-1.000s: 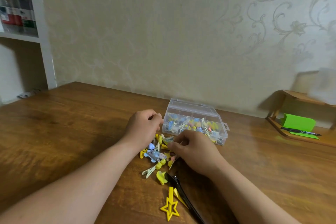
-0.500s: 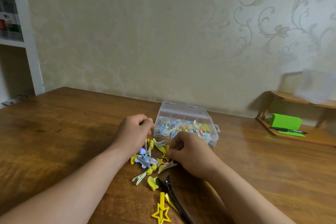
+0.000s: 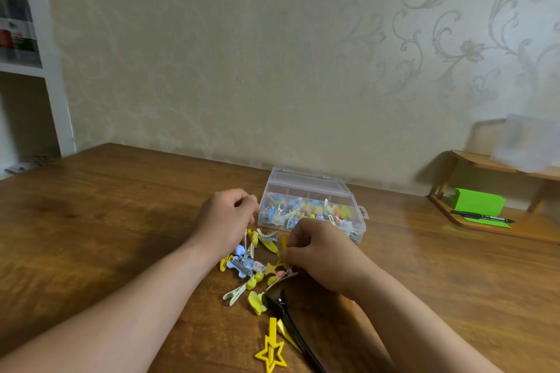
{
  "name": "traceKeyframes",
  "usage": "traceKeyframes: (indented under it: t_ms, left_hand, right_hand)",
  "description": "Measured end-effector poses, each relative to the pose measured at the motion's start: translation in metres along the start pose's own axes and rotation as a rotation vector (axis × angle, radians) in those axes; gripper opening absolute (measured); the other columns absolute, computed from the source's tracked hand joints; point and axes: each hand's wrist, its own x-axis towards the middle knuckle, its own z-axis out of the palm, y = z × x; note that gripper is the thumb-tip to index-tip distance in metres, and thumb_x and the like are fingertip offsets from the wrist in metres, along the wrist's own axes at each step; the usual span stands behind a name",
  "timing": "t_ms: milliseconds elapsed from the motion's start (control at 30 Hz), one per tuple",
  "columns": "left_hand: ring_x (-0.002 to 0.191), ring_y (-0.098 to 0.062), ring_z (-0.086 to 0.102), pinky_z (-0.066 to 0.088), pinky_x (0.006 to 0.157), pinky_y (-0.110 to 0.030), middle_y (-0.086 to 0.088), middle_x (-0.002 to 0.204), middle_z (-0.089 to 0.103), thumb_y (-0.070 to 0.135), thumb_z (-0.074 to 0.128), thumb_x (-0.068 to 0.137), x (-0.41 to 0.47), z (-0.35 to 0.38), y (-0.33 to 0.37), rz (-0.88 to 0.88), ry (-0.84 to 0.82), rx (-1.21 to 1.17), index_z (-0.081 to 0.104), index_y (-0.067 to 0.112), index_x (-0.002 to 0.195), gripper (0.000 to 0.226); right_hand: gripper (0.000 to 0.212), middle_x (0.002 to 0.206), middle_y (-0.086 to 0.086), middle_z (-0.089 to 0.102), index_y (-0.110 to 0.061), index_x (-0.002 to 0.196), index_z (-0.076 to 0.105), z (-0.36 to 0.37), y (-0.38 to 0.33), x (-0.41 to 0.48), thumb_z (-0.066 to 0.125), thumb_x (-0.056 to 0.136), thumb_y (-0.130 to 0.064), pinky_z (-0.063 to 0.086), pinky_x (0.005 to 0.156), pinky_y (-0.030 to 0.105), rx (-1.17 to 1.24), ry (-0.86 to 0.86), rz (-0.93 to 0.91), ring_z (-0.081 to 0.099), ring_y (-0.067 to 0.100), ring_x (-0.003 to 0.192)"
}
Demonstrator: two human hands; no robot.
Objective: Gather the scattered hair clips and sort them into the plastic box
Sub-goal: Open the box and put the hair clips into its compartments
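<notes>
Partly hidden clips (image 3: 246,267), left hand (image 3: 225,219) grip unclear

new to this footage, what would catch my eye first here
A heap of yellow and blue hair clips lies mid-table, with the left hand and right hand curled over it. Behind stands the clear plastic box, already holding many clips. Nearest the camera lie a yellow star clip and a long black clip.

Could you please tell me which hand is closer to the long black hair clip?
Right. The right hand lies just above and to the right of the black hair clip. The left hand is farther away, up and left, by the plastic box.
</notes>
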Motion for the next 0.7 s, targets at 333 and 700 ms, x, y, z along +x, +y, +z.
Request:
traceKeyframes:
  t_ms: [333,700]
  left_hand:
    - [0.088,-0.04,0.07,0.053,0.075,-0.041,-0.008,0.08,0.073,0.029,0.056,0.108,0.002,0.001,-0.003,-0.001,0.0,-0.02,0.077,0.018,0.085,0.033]
    - [0.082,-0.031,0.07,0.055,0.072,-0.04,-0.004,0.076,0.073,0.029,0.056,0.107,0.004,0.002,-0.004,0.008,0.001,-0.025,0.077,0.018,0.083,0.034]
  right_hand:
    - [0.014,0.085,0.0,0.075,-0.03,0.106,0.072,-0.036,0.008,0.007,0.073,0.098,-0.018,0.044,0.051,0.015,0.26,0.24,-0.093,0.064,0.004,0.063]
    - [0.009,0.088,0.003,0.076,-0.02,0.103,0.07,-0.099,0.052,0.096,0.074,0.095,-0.017,0.051,0.057,0.029,-0.007,0.434,0.092,0.068,0.021,0.066]
